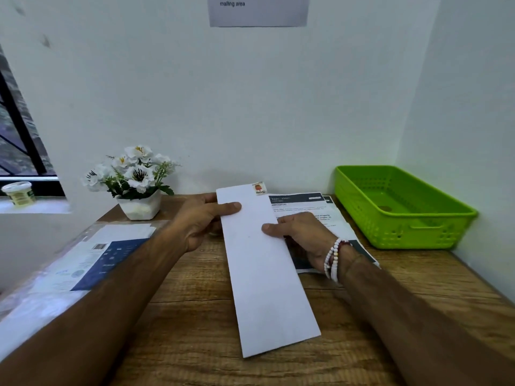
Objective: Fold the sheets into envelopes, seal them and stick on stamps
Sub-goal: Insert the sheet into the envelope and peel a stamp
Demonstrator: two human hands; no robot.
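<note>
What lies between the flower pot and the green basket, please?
The head view shows the left hand, the stamped envelope it grips, and a pile of printed sheets.

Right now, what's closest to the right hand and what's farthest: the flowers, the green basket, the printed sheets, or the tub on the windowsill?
From the right hand, which holds the envelope:
1. Printed sheets, right underneath it.
2. Green basket, off to its right.
3. Flowers, over on the left, past the envelope.
4. Tub, far left on the windowsill.

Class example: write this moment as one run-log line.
left hand: holds envelope | right hand: holds envelope | stamp: on far corner
</note>
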